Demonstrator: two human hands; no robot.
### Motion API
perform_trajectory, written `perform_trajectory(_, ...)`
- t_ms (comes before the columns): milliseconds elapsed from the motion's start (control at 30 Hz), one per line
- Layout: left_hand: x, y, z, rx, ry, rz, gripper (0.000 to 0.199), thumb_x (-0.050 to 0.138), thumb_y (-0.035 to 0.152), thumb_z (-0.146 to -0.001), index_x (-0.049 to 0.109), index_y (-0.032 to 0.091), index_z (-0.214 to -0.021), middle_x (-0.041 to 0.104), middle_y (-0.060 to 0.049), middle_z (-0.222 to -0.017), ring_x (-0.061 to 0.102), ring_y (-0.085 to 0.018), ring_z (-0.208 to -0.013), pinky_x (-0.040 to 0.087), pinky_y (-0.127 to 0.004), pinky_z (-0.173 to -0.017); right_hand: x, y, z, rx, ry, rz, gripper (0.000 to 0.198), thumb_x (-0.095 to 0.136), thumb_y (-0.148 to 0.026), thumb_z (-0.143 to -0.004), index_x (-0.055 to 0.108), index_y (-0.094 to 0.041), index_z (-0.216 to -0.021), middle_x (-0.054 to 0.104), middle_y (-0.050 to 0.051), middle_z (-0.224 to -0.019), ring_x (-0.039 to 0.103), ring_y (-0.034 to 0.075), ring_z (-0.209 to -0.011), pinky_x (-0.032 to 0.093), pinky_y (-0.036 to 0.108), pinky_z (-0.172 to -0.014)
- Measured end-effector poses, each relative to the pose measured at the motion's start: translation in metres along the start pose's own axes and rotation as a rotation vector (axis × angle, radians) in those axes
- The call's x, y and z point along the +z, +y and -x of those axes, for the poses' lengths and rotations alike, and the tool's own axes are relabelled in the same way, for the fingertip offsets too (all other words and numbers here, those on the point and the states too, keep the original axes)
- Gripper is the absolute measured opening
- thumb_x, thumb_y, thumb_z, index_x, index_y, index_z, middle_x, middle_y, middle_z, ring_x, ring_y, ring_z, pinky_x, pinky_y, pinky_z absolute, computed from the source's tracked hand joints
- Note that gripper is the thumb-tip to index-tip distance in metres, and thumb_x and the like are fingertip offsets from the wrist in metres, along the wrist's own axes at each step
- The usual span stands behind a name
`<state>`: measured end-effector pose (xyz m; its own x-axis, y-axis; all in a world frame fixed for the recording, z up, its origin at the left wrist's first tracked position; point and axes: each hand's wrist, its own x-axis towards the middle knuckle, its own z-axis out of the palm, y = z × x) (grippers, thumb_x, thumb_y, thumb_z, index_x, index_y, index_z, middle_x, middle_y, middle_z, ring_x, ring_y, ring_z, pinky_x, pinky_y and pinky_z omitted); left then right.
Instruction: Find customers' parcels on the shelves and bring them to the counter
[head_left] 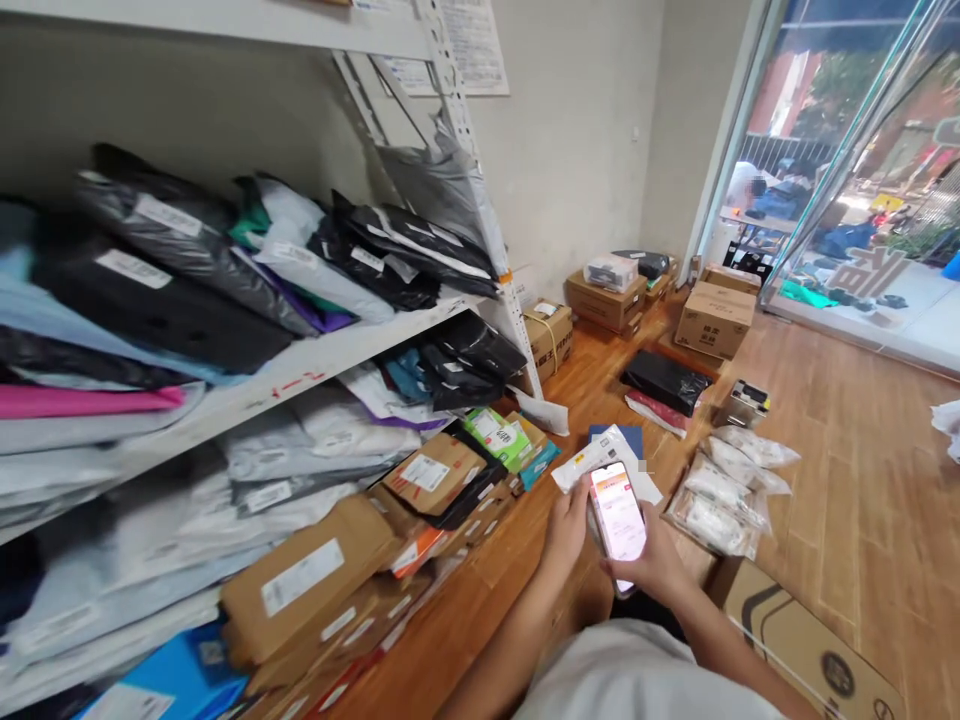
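A smartphone (619, 520) with a lit white and orange-pink screen is held upright in front of my body. My left hand (570, 522) is closed at its left edge, and my right hand (658, 555) grips its lower right side with the thumb across the bottom of the screen. Just behind the phone is a white parcel bag (592, 452) with a printed label. Whether my left fingers also pinch that bag is hidden. A flat blue item (628, 440) shows behind the bag.
At left, a white metal shelf (330, 375) holds many labelled parcel bags; cardboard boxes (304, 580) fill its lower level. Clear-wrapped packages (716, 500) lie on the wooden floor to the right. A large carton (810, 640) is by my right side. More boxes (716, 320) stand near the glass door (862, 180).
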<state>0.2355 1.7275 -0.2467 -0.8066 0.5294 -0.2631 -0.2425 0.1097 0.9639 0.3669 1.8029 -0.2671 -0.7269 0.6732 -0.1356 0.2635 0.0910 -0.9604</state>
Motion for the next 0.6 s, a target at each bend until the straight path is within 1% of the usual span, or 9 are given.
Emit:
perform_trajectory(67,-0.002,0.002,0.017,0.015,0.044,-0.005,0.067,0.059,0.082,-0.066,0.072,0.017,-0.073,0.075,-0.012,-0.072,0.068,-0.027,-0.068,0.053,-0.036,-0.064,0.002,-0.005,0.012,0.035,-0.046,-0.148,0.066,0.084,-0.038,-0.049,0.052,-0.023,-0.105,0.072,0.010,-0.100,0.068,0.034,-0.093,0.055,0.046,-0.081)
perform_trajectory(167,0.002,0.006,0.033,0.033,0.082,0.007,0.066,0.056,0.081,-0.070,0.068,0.017,-0.068,0.069,-0.009,-0.061,0.061,-0.021,-0.055,0.048,-0.031,-0.053,0.002,-0.013,0.023,0.115,-0.132,-0.429,0.057,0.079,-0.053,-0.061,0.056,-0.025,-0.106,0.074,0.008,-0.102,0.069,0.031,-0.097,0.055,0.043,-0.082)
perform_trajectory(233,0.006,0.010,0.039,0.043,0.089,0.024,0.065,0.057,0.081,-0.070,0.068,0.017,-0.069,0.068,-0.007,-0.060,0.059,-0.019,-0.053,0.045,-0.029,-0.050,-0.001,-0.019,0.027,0.189,-0.172,-0.574,0.054,0.072,-0.059,-0.068,0.059,-0.025,-0.107,0.075,0.009,-0.108,0.070,0.032,-0.103,0.055,0.044,-0.086)
perform_trajectory(300,0.012,0.012,0.043,0.054,0.089,0.041,0.064,0.058,0.080,-0.070,0.067,0.017,-0.068,0.068,-0.006,-0.061,0.058,-0.018,-0.053,0.045,-0.028,-0.050,-0.006,-0.025,0.029,0.250,-0.203,-0.674,0.056,0.069,-0.062,-0.069,0.060,-0.024,-0.109,0.076,0.011,-0.112,0.069,0.034,-0.110,0.054,0.047,-0.092)
perform_trajectory(400,0.023,0.013,0.046,0.079,0.089,0.055,0.061,0.060,0.078,-0.070,0.065,0.017,-0.065,0.067,-0.005,-0.060,0.057,-0.017,-0.054,0.045,-0.027,-0.052,-0.015,-0.028,0.030,0.271,-0.193,-0.715,0.057,0.069,-0.061,-0.068,0.062,-0.022,-0.109,0.076,0.012,-0.116,0.067,0.036,-0.115,0.051,0.049,-0.100)
perform_trajectory(500,0.035,0.010,0.048,0.084,0.093,0.061,0.059,0.060,0.077,-0.071,0.061,0.019,-0.062,0.065,-0.004,-0.057,0.057,-0.018,-0.053,0.047,-0.029,-0.053,-0.024,-0.024,0.029,0.263,-0.172,-0.652,0.053,0.069,-0.060,-0.069,0.064,-0.024,-0.107,0.077,0.011,-0.114,0.069,0.036,-0.112,0.053,0.050,-0.097)
perform_trajectory(600,0.037,0.001,0.048,0.066,0.128,0.056,0.057,0.054,0.074,-0.075,0.064,0.019,-0.066,0.069,-0.007,-0.065,0.063,-0.022,-0.061,0.052,-0.032,-0.061,-0.027,-0.018,0.031,0.279,-0.157,-0.643,0.052,0.071,-0.061,-0.068,0.065,-0.026,-0.106,0.077,0.011,-0.112,0.070,0.036,-0.109,0.053,0.050,-0.094)
